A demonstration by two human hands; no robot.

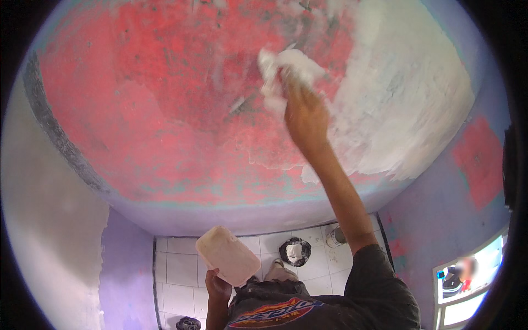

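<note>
The white paste [301, 59] lies on the upper middle of the red-patched wall [170, 121], motion-blurred, its edges hard to make out. The right hand [307, 113] is up against it, knuckles bent; blur and the hand itself hide the fingertips, so I cannot tell what they pinch — or whether a tool is there. Low down, the left hand [218, 281] grips the near edge of a pale rectangular tub [228, 256], thumb showing, other fingers hidden beneath. The tub blocks part of the tiled floor [181, 264]. Beyond it sit a black bag with white stuff [295, 252] and a bucket [335, 237], partly covered by the right arm. A dark bundle [188, 323] is cut off by the lower edge.
</note>
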